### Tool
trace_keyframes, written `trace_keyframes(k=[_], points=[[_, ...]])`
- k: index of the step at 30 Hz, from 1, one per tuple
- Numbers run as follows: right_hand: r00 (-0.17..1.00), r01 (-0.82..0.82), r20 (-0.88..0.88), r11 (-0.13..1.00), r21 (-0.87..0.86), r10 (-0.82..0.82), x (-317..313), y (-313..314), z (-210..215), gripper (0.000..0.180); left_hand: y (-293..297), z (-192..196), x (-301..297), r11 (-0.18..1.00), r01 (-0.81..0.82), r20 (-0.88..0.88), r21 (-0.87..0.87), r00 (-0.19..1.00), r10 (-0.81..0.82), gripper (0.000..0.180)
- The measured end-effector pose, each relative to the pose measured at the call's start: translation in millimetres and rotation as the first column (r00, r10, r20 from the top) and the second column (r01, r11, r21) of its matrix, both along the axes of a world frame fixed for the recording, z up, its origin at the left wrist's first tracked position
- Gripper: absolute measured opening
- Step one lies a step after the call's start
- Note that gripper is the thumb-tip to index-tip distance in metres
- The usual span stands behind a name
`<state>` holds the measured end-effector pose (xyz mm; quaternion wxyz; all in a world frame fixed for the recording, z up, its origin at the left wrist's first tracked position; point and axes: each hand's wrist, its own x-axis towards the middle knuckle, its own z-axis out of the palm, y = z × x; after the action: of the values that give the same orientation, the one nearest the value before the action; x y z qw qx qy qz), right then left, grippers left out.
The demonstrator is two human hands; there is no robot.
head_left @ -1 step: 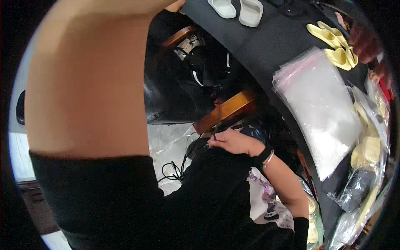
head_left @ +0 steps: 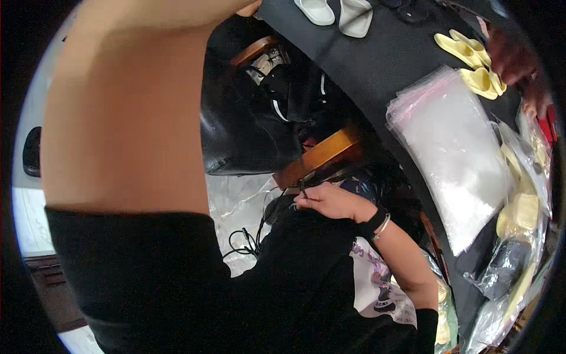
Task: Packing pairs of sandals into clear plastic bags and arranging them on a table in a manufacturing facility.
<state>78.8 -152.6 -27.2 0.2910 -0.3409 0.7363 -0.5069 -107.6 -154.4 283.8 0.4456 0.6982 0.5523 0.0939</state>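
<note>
My right hand (head_left: 336,202) rests at my lap, with a dark band and a bracelet at the wrist. Its fingers are closed on a thin black cable (head_left: 303,184), which rises in front of a wooden armrest (head_left: 318,158). Loops of black cable (head_left: 243,243) hang beside my lap, over the pale marbled floor. My left arm fills the left side and reaches up to the top edge. Only a sliver of my left hand (head_left: 250,9) shows there; its fingers, and anything in them, are out of sight.
A dark table (head_left: 354,65) curves along the right, bearing clear plastic bags (head_left: 451,165), white slippers (head_left: 355,17), yellow shoes (head_left: 463,52) and bagged shoes (head_left: 522,212). Another person's hand (head_left: 533,103) is at the far right. A black cushioned seat (head_left: 247,141) stands beside me.
My left upper arm has shifted very slightly. The black cable above my right hand has swung a little, and the other person's hand at the far right has moved. My right hand stays put.
</note>
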Motion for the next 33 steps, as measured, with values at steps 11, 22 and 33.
trace_keyframes(k=[11,22,33], points=[[0.952,-0.002,0.305,0.993,0.115,-0.034,-17,26,-45,0.028,-21,7,-2,0.996,-0.083,0.038,-0.020,0.996,0.083,0.047],[0.822,-0.175,0.442,0.899,-0.401,0.358,21,-20,19,0.028,-64,17,19,0.993,-0.083,-0.056,0.085,0.995,0.088,0.048],[0.737,0.581,-0.350,0.806,-0.108,-0.578,-21,65,127,0.017,-92,67,48,0.918,-0.189,-0.331,0.348,0.892,0.308,0.048]])
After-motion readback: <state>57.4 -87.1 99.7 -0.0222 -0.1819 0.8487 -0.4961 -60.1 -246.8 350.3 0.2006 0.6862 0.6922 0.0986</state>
